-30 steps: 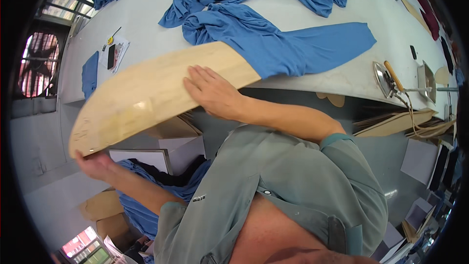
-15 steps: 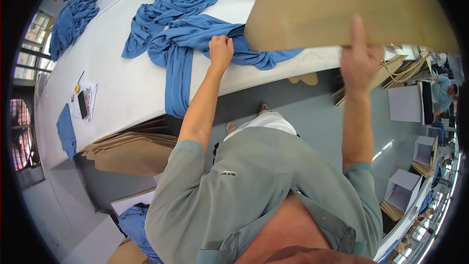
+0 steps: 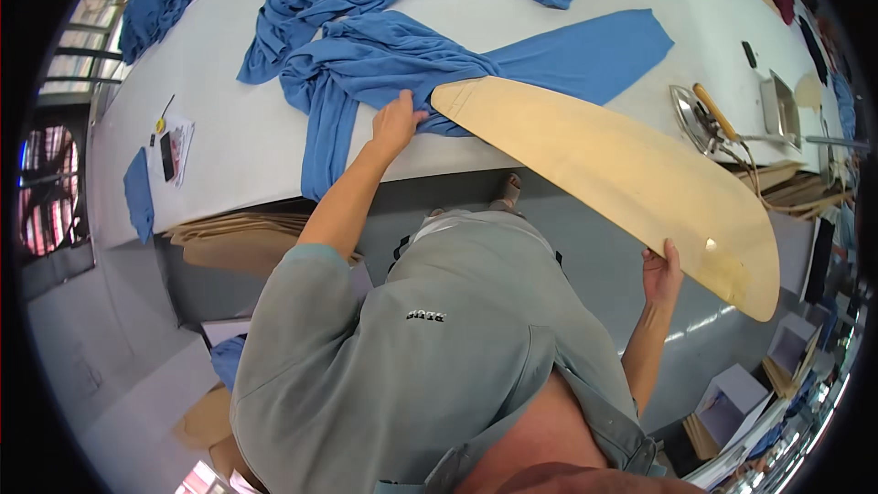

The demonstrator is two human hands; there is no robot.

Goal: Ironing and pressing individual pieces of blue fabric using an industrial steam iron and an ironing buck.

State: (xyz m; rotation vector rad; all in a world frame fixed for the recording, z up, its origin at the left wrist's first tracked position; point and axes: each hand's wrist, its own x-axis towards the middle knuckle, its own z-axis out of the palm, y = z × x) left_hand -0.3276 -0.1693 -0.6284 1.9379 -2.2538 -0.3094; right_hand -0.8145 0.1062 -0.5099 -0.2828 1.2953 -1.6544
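Right hand (image 3: 662, 279) grips the pale board (image 3: 608, 169), fingers closed; left hand (image 3: 396, 125) curls fingers at blue cloth (image 3: 375, 64), its hold unclear

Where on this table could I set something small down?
Bare patches: the white table between the dark phone and the blue cloth, and the strip between the cloth's flat right tip and the small black object. It's crowded mid-front, where the left hand, cloth and board bunch together, and at the right, around the iron and metal tray.

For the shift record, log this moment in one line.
left hand: at blue cloth | right hand: holding pale board | board's left tip: at cloth | cloth: on white table
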